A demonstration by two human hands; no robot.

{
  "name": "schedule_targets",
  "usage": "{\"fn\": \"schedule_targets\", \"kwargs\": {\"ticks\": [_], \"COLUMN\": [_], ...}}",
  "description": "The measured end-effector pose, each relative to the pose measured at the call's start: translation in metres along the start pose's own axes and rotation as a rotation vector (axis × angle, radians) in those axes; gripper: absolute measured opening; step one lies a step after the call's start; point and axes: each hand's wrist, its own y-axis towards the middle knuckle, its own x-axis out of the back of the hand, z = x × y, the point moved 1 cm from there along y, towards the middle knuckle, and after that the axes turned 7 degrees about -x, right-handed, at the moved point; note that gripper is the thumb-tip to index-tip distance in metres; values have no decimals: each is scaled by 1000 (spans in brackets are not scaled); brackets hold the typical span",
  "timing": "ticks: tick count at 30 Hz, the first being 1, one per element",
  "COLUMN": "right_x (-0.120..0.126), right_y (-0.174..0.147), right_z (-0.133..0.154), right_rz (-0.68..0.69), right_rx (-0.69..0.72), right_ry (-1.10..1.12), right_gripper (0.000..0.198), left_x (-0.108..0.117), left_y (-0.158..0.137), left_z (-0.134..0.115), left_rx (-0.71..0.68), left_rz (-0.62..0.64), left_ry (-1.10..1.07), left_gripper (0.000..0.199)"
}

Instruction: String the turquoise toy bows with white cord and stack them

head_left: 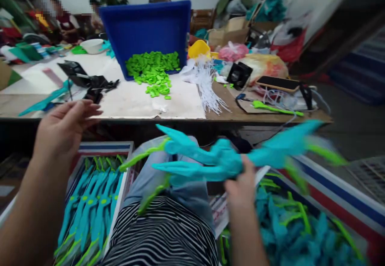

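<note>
My right hand, blurred by motion, grips turquoise plastic pieces by their middle, above my lap. Long turquoise arms stick out to both sides, with bright green blades at their ends; I cannot tell how many pieces there are. My left hand is raised near the table's front edge, fingertips pinched together; whatever they hold, if anything, is too small to make out. Below it, a box holds a row of similar turquoise pieces with green round centres. To the right, a box contains a jumbled heap of turquoise and green parts.
On the table, a tilted blue bin spills small green parts. White strips, a black device and a phone lie to the right. A black stand is at left. Other people sit far back.
</note>
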Motion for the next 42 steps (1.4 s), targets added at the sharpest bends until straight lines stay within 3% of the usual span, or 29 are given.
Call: {"fn": "schedule_targets", "kwargs": {"ticks": [2,4,6,8,12,14,18,23,26,28,30,33,35,37,39,42], "right_x": [-59,-110,-143,-154,-127,-103,-67,-43,-17,-7,-24,-104,-180,-251,-303,-333], "right_y": [-21,-39,-52,-56,-61,-69,-97,-117,-110,-92,-63,-6,32,63,84,98], "right_z": [-29,-57,-77,-87,-90,-90,-104,-121,-102,-71,-27,35,58,65,62,56], "right_rz": [0,-33,-36,-20,12,55,209,399,563,738,899,772,635,525,472,429], "right_rx": [-142,-289,-334,-349,-432,-521,-696,-817,-783,-632,-220,545,909,1071,1103,1066], "right_ry": [139,244,230,181,114,99,128,112,-151,-518,-866,-993,-1085,-1221,-1352,-1481], "right_gripper": [45,41,36,33,32,30,33,51,53,45,42,26,25,28,30,25], "left_x": [18,22,11,-12,-71,-94,-114,-120,-123,-124,-124,-125,-124,-122,-119,-115], "left_y": [-7,-15,-22,-27,-37,-44,-58,-67,-70,-72,-76,-85,-92,-97,-101,-101], "left_z": [-14,-9,14,50,132,164,198,218,226,228,229,229,231,235,242,249], "left_rx": [-94,-71,-1,34,0,14,-49,-104,-69,-69,-72,-102,-138,-162,-178,-204], "left_rz": [0,102,322,613,1098,1187,1284,1210,1177,1175,1159,1073,992,942,940,965], "left_ry": [72,177,307,450,896,995,1030,999,972,964,952,908,863,812,767,748], "left_gripper": [22,27,31,32,37,47,88,95,94,90,87,86,86,89,95,99]}}
